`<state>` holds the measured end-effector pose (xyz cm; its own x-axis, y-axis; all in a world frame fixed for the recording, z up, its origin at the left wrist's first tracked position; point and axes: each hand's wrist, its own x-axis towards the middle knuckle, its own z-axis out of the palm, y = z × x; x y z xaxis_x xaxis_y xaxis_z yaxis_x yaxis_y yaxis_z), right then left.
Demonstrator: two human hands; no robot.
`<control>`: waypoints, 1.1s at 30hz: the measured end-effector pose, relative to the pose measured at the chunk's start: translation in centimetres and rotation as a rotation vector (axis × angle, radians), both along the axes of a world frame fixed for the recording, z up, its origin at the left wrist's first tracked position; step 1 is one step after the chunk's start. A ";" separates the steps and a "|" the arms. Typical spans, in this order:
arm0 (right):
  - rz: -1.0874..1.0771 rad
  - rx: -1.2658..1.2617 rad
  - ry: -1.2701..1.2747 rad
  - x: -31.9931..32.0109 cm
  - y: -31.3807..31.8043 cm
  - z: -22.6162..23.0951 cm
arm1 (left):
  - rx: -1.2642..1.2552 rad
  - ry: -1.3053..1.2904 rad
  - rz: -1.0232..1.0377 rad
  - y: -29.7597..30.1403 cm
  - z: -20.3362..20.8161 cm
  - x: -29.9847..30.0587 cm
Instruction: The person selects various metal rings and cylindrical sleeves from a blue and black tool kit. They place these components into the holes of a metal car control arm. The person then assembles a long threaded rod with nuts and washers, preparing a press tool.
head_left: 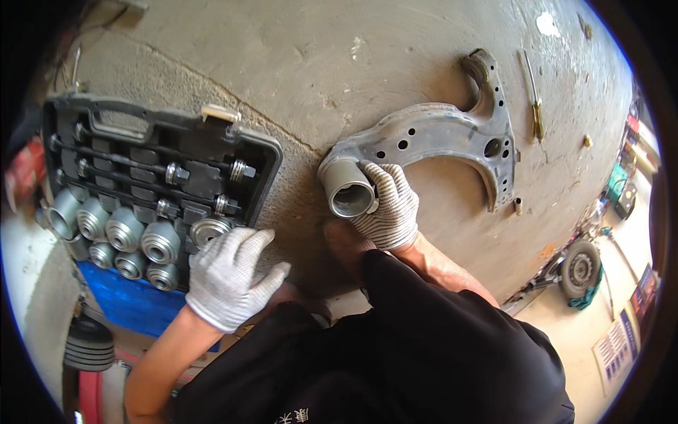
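Note:
My right hand [390, 206], in a striped knit glove, is closed around the side of a grey metal press sleeve [351, 189], whose hollow end faces up toward me. That sleeve sits over the near left end of a dark control arm [441, 131] lying on the concrete. My left hand [229, 279], also gloved, hovers at the lower right corner of the black tool case [265, 173]. Its fingers are stretched out with the thumb apart, beside a round ringed metal adapter [210, 230]. Whether the fingertips touch that adapter I cannot tell.
Several grey press cups [124, 231] and threaded rods [134, 164] fill the case. Beyond the control arm lies a screwdriver [538, 116], with a small metal bushing [519, 205] nearer. Blue material [134, 304] shows below the case. A wheel [580, 268] is far right.

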<state>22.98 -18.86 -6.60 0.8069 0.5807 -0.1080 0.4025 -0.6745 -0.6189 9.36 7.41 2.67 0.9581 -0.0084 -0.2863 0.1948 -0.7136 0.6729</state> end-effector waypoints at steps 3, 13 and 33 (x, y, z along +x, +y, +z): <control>-0.041 0.046 0.145 -0.9 -1.0 -0.5 | 0.080 0.029 0.011 -2.7 -0.8 2.5; -0.299 0.182 0.270 -2.5 -7.7 -1.7 | 0.138 -0.099 0.110 -8.0 -8.9 6.1; -0.520 0.451 0.610 -1.8 -12.3 -3.7 | 0.263 -0.246 0.087 -8.7 -10.6 5.4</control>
